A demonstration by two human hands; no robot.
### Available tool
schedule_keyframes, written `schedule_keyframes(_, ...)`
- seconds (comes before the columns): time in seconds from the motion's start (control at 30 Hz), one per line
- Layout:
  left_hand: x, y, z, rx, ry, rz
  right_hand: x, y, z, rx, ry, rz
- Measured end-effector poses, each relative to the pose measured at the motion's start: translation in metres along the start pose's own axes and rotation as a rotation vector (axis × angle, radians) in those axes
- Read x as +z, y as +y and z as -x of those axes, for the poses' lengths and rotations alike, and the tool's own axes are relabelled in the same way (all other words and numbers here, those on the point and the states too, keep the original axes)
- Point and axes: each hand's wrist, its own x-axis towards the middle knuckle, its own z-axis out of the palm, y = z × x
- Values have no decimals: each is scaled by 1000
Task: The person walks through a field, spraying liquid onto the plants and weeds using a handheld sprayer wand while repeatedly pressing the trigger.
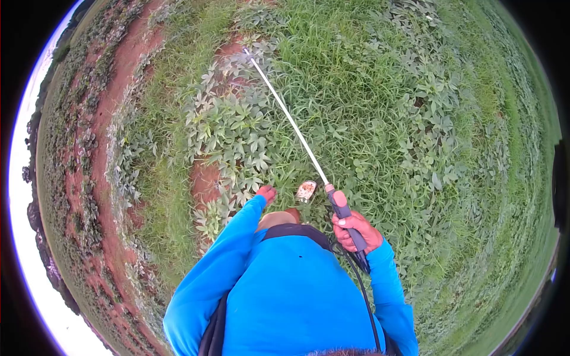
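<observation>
Watching remotely through the head view, no text I can read, no label I can make out, no brand, number or sign legible to me on anything in sight

Even, bright daylight covers the field, with only soft, faint shadows among the leaves (234, 121). The sky (19, 178) along the left edge is blown out to white, fringed blue-violet. The white wand (288, 115) looks crisp along its middle but hazy at its far tip. Strong fisheye distortion bends the horizon and smears the right-hand grass (516, 178); the corners fall black.
</observation>
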Motion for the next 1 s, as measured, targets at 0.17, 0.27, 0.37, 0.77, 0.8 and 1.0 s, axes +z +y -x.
schedule_keyframes(0.17, 8, 12, -24, 2, 15, -148, -6, 1, 11, -71, 166, -60)
schedule_keyframes(0.27, 17, 19, -35, 2, -45, -46, -9, -4, 19, -138, 288, -172)
schedule_keyframes(0.37, 25, 32, -53, -2, -42, -137, -28, -8, 28, -230, 334, -316)
schedule_keyframes(0.77, 19, 57, -97, 62, -111, -115, -56, -65, 16, -580, 405, -481)
schedule_keyframes(0.8, 15, 60, -97, 60, -122, -100, -51, -71, 14, -578, 374, -497)
schedule_keyframes(1.0, -1, 73, -97, 43, -54, -95, -40, -87, -4, -404, 185, -466)
